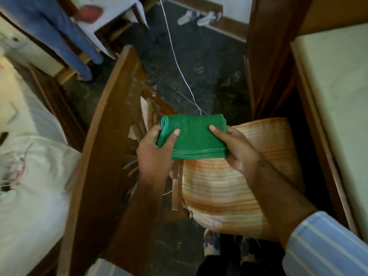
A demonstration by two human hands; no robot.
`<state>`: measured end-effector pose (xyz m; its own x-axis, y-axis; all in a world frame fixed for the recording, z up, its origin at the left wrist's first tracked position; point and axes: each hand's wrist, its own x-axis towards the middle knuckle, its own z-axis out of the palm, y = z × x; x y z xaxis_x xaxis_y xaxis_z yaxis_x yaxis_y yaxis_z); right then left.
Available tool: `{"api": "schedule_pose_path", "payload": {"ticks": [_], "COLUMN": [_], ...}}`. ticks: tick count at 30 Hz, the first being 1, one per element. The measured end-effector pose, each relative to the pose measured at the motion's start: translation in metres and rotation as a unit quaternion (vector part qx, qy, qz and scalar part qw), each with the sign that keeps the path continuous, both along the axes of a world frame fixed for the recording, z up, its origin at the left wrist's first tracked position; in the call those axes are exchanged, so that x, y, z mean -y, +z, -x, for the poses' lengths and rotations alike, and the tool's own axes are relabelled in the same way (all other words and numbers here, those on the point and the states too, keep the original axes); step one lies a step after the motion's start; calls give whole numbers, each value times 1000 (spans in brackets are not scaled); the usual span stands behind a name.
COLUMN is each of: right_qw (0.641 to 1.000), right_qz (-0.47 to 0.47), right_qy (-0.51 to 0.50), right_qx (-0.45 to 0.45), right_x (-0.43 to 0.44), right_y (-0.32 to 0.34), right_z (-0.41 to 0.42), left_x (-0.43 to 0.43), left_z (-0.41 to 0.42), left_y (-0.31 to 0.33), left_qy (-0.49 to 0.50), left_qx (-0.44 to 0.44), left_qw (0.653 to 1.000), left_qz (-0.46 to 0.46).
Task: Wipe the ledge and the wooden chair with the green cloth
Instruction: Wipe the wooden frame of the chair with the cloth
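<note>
A folded green cloth (196, 137) is held flat between both hands above the wooden chair. My left hand (154, 152) grips its left end, thumb on top. My right hand (238, 149) grips its right end, thumb pressed on the upper face. The wooden chair (99, 148) stands below, its curved brown backrest running from upper centre to lower left, with spindles under my left hand. Its seat carries an orange-and-cream striped cushion (235, 188). No ledge can be told apart for sure.
A bed with white bedding (29, 176) lies at the left. A cream-topped wooden unit (338, 108) stands at the right. Another person's legs in blue trousers (65, 40) stand at the upper left. A thin white cord (175, 56) runs across the dark floor (209, 76). Sandals (199, 16) lie far back.
</note>
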<state>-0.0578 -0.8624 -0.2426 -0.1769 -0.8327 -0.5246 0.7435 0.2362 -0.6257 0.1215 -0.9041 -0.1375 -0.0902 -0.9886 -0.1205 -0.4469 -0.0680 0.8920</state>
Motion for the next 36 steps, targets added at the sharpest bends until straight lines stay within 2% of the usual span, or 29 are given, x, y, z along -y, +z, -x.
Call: {"api": "schedule_pose_path", "payload": {"ticks": [3,5,9,10,11,13,14,16,19,22,24,27,31,36], "right_qw": [999,998,997,996,991,947,917,869,835,845,852,857,864,860], "right_qz": [25,29,-12,-17,-15,46,94,171,208,195,187,186,172,161], "right_qy": [19,38,74,70,59,74,95,140,182,165,151,134,88,41], "right_qx": [26,35,-6,-43,-117,-310,-375,-443,-476,-470,-464,-461,-465,-482], "right_x": [15,25,35,37,38,38,38,43,59,71,79,96,129,167], "right_y": [21,30,43,47,51,58,64,72,78,75,70,65,64,52], "right_z": [-26,-46,-93,-106,-117,-135,-143,-157,-179,-198,-202,-196,-180,-168], "left_x": [5,10,28,33,40,55,62,75,79,63,49,41,61,106], "left_z": [-11,-21,-45,-51,-56,-63,-66,-70,-78,-98,-116,-130,-120,-90], "left_y": [49,76,103,102,100,96,95,92,86,79,71,64,63,67], "left_qy": [-22,-42,-104,-110,-113,-114,-114,-126,-142,-67,-81,-174,-241,-239], "left_qx": [139,230,317,333,346,369,379,391,393,354,353,354,399,367], "left_qw": [987,960,913,905,897,882,875,861,857,902,911,905,865,886], "left_qz": [81,156,233,242,252,269,280,300,302,239,195,159,184,154]}}
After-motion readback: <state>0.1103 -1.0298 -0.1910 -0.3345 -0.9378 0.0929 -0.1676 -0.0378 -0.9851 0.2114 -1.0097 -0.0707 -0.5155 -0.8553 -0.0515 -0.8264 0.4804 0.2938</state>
